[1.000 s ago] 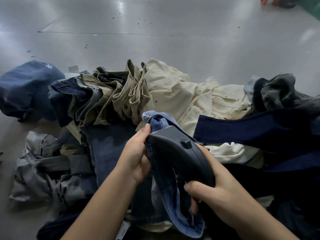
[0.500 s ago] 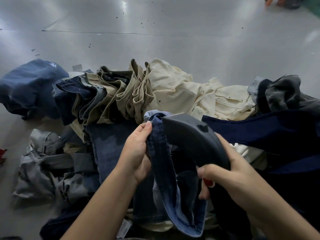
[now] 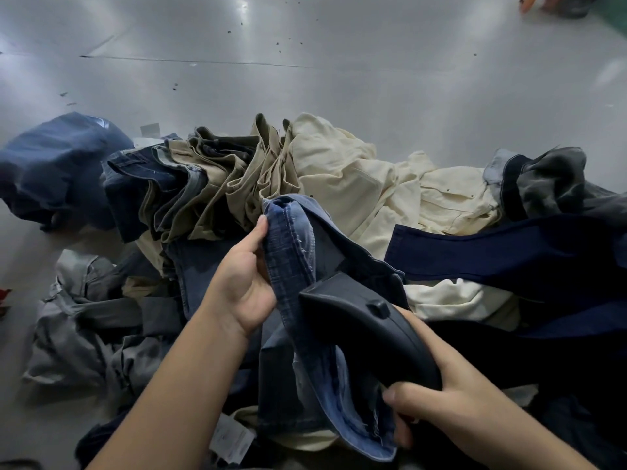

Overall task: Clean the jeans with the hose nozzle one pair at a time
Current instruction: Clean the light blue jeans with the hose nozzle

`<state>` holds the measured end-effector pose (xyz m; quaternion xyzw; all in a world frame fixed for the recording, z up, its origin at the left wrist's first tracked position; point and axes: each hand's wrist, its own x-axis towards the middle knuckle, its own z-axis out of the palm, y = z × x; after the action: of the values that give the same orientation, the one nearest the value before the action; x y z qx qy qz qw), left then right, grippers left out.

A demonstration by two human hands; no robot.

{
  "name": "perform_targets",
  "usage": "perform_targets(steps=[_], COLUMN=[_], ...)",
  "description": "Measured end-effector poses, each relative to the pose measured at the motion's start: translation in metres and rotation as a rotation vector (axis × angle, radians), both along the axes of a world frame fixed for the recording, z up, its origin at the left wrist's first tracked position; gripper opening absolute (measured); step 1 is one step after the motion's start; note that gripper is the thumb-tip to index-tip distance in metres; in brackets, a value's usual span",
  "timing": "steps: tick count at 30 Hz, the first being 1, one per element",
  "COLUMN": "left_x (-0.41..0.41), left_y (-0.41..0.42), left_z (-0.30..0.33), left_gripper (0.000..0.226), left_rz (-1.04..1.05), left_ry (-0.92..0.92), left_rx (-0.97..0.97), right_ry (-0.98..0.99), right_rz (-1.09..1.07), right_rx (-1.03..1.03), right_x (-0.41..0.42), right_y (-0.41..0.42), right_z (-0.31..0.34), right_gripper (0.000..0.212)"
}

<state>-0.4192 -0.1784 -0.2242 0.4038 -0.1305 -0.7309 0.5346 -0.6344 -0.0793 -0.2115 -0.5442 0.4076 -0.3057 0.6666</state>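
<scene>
Head view: my left hand [image 3: 244, 286] grips the folded edge of the blue jeans [image 3: 291, 252], holding them raised above the clothing pile [image 3: 339, 184] on the grey floor [image 3: 339, 79]. My right hand [image 3: 451, 408] grasps the dark hose nozzle [image 3: 359, 320], whose head lies against the denim just beside my left hand.

The left hand [image 3: 249, 283] pinches a fold of the blue jeans [image 3: 295, 252], held up over the heap. Just right of that fold, the right hand [image 3: 441, 405] is curled round the dark hose nozzle [image 3: 366, 330], whose front end touches the denim. Behind the jeans lie cream trousers [image 3: 356, 184]; left of them, khaki trousers [image 3: 220, 184] on the grey floor [image 3: 339, 62].
</scene>
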Motion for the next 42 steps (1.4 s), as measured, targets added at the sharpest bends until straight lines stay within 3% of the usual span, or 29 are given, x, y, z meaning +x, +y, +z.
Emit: perform_targets(steps=[4, 12, 21, 33, 36, 42], left_x=[0.006, -0.007, -0.015, -0.016, -0.004, 0.002], left_y=[-0.001, 0.004, 0.008, 0.007, 0.003, 0.000], left_z=[0.000, -0.002, -0.005, -0.008, -0.006, -0.002], left_gripper=[0.047, 0.036, 0.037, 0.031, 0.041, 0.038], left_rz=[-0.027, -0.106, -0.118, -0.057, -0.055, -0.038], left_ry=[0.057, 0.077, 0.091, 0.002, 0.071, 0.089], left_rx=[-0.014, -0.037, 0.003, 0.027, 0.000, -0.021], right_ry=[-0.123, -0.260, -0.370, -0.368, -0.350, -0.236], right_rz=[-0.010, 0.202, 0.134, -0.071, 0.004, 0.181], right_rx=[0.088, 0.257, 0.274, 0.142, 0.169, 0.223], right_x=[-0.026, -0.027, -0.013, -0.014, -0.019, -0.018], right_y=[-0.004, -0.009, -0.023, -0.045, -0.040, -0.028], right_z=[-0.001, -0.008, -0.001, 0.009, 0.004, -0.008], right_gripper=[0.078, 0.060, 0.046, 0.031, 0.038, 0.048])
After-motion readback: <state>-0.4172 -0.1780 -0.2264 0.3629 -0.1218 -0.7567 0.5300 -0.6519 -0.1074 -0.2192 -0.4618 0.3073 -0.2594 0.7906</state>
